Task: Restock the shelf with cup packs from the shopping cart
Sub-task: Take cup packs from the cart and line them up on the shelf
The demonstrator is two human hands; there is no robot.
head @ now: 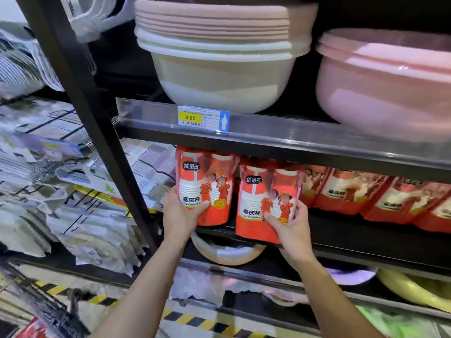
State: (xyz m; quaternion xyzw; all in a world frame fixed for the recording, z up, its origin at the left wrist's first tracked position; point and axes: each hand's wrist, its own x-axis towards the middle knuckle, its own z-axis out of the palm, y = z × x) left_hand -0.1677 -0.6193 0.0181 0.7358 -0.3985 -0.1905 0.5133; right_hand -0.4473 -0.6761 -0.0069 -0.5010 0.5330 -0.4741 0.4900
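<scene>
Each hand holds one red cup pack upright at the front of the middle shelf (366, 236). The left hand (181, 212) grips the left pack (207, 176) low down, thumb across the front and fingers (170, 195) curled round its left edge. The right hand (291, 228) grips the right pack (258, 196) the same way, thumb on the front and fingers wrapped round its right edge. The two packs sit just beside each other. The right one is lower, and its base overlaps the shelf's front lip.

Each pack shows stacked white cups through a clear part of the wrapper. The logo 优多多 is printed near the top and 喜庆杯 lower down, next to two cartoon figures in red. More packs (366, 198) of the same kind lean in a row along the shelf to the right.

On the shelf above stands a nested stack of cream basins (219, 69), and beside it a pink basin (385, 93). A price tag (190, 117) on that shelf's clear rail reads 9.00 on yellow. Its blue arrow (224, 121) points up, and the small print is too blurred to read.
</scene>
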